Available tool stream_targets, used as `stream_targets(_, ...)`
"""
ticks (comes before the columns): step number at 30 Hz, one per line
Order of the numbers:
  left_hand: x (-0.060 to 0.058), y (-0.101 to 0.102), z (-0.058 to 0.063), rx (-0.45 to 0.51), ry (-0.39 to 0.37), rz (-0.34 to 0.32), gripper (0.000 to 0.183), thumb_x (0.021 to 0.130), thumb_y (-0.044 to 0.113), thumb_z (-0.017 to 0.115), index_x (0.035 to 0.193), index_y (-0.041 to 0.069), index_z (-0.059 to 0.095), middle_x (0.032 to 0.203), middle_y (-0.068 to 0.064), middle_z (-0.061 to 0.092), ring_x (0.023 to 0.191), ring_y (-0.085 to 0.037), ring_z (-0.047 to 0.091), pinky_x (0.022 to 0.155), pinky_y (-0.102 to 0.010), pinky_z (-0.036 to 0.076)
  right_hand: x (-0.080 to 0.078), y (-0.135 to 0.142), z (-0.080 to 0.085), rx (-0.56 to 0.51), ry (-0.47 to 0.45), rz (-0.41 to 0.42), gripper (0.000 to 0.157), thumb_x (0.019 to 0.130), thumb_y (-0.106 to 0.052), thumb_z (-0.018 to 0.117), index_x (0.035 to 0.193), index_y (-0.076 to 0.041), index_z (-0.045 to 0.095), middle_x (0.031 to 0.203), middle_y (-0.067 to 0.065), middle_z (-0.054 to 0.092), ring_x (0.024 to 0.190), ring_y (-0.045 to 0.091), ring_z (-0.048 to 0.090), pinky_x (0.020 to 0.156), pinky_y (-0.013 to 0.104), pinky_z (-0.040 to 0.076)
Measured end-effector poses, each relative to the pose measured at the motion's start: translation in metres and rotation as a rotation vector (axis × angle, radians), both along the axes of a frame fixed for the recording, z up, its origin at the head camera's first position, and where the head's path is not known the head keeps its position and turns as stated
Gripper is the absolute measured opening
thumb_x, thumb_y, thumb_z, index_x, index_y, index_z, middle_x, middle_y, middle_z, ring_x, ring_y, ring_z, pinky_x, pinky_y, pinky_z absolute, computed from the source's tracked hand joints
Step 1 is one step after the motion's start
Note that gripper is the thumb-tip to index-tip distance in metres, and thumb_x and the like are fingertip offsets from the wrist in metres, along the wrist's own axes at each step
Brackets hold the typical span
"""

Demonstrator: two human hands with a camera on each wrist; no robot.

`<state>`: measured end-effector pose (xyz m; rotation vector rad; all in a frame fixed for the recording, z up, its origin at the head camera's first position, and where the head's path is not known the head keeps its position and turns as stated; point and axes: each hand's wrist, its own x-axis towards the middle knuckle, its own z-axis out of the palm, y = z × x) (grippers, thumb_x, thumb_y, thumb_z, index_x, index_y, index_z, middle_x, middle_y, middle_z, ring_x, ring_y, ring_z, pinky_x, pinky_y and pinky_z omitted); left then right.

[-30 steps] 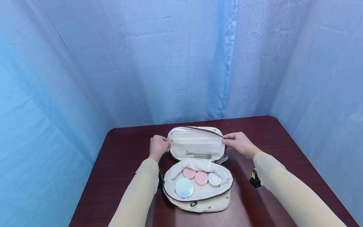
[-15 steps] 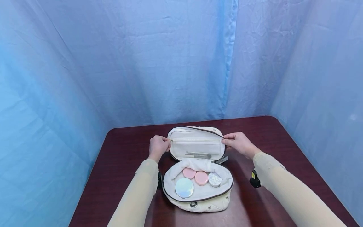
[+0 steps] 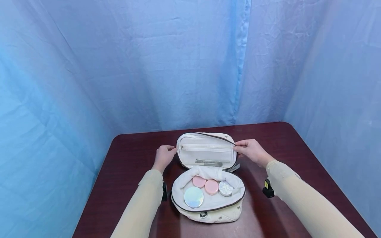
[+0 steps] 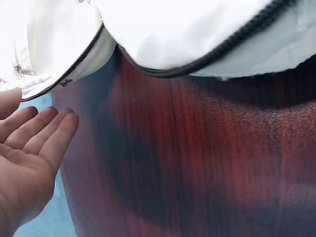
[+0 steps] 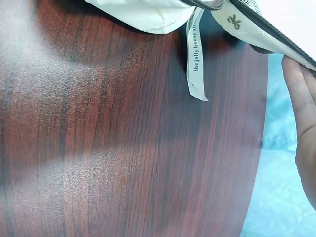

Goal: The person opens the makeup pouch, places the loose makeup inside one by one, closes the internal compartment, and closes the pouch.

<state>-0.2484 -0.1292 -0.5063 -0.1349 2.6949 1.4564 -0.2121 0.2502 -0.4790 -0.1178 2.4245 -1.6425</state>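
Observation:
A white makeup bag (image 3: 220,215) stands unzipped on the table, its lid (image 3: 205,140) tilted back. My right hand (image 3: 253,152) pinches the lid's right edge, thumb in front and fingers behind. At the left edge is my left hand (image 3: 163,157); in the left wrist view its fingers (image 4: 61,136) are fairly straight, thumb tip right at the rim. Inside the bag lie two pink round cases (image 3: 211,187), a white round case with a star pattern (image 3: 226,188) and a larger shiny iridescent disc (image 3: 193,197). Slim brushes (image 3: 212,163) show behind the lid's mesh pocket.
The dark red wooden table (image 3: 131,185) has light blue curtains (image 3: 184,66) behind and at both sides. A printed fabric tag (image 5: 196,59) sticks out from the bag's right side by the hinge.
My left hand has loosened its pinch and drawn slightly left and down from the lid's edge. The lid has shifted very slightly right; my right hand keeps its grip.

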Motion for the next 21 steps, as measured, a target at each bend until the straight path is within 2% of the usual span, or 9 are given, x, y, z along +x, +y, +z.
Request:
stream_targets(5, 0.0014, 0.0004, -0.0042, 0.216, -0.168, -0.042, 0.044, 0.103, 0.022, 0.062, 0.139, -0.004, 0.059, 0.133, -0.023, 0.063, 0.107, -0.034, 0.071, 0.083, -0.037, 0.061, 0.0006, -0.0004, -0.0003, -0.003, 0.003, -0.004, 0.041, 0.098, -0.015, 0.070, 0.129, 0.010, 0.064, 0.114, 0.021, 0.073, 0.091, 0.019, 0.075, 0.087, 0.046, 0.060)
stream_targets(8, 0.0031, -0.0001, -0.0030, 0.286, -0.239, -0.060, 0.051, 0.103, 0.023, 0.062, 0.145, -0.005, 0.052, 0.140, -0.024, 0.057, 0.112, -0.035, 0.069, 0.082, -0.035, 0.061, 0.0018, -0.0009, 0.0003, -0.005, 0.003, -0.007, 0.040, 0.098, -0.014, 0.069, 0.129, 0.010, 0.064, 0.114, 0.022, 0.073, 0.090, 0.018, 0.074, 0.086, 0.044, 0.060)
stream_targets(11, 0.0040, -0.0019, -0.0027, 0.324, -0.263, -0.067, 0.055, 0.103, 0.025, 0.062, 0.148, -0.004, 0.048, 0.143, -0.024, 0.055, 0.115, -0.036, 0.067, 0.082, -0.034, 0.061, 0.0029, -0.0015, 0.0004, -0.006, 0.006, -0.008, 0.040, 0.098, -0.014, 0.069, 0.129, 0.011, 0.064, 0.113, 0.022, 0.073, 0.089, 0.018, 0.074, 0.084, 0.042, 0.061)
stream_targets(17, 0.0059, -0.0037, -0.0009, 0.389, -0.262, -0.058, 0.050, 0.103, 0.026, 0.061, 0.143, -0.004, 0.054, 0.137, -0.023, 0.059, 0.116, -0.037, 0.067, 0.083, -0.034, 0.061, 0.0036, -0.0027, -0.0019, -0.033, -0.004, -0.029, 0.040, 0.098, -0.013, 0.069, 0.129, 0.011, 0.063, 0.111, 0.022, 0.074, 0.085, 0.025, 0.076, 0.083, 0.052, 0.060)
stream_targets(21, 0.0080, -0.0027, 0.0034, 0.440, -0.253, -0.046, 0.048, 0.103, 0.028, 0.061, 0.140, -0.003, 0.057, 0.131, -0.024, 0.062, 0.113, -0.036, 0.069, 0.084, -0.035, 0.061, 0.0026, -0.0036, -0.0030, -0.035, -0.004, -0.053, 0.045, 0.098, -0.016, 0.070, 0.133, 0.011, 0.060, 0.115, 0.023, 0.072, 0.088, 0.027, 0.075, 0.082, 0.048, 0.061)
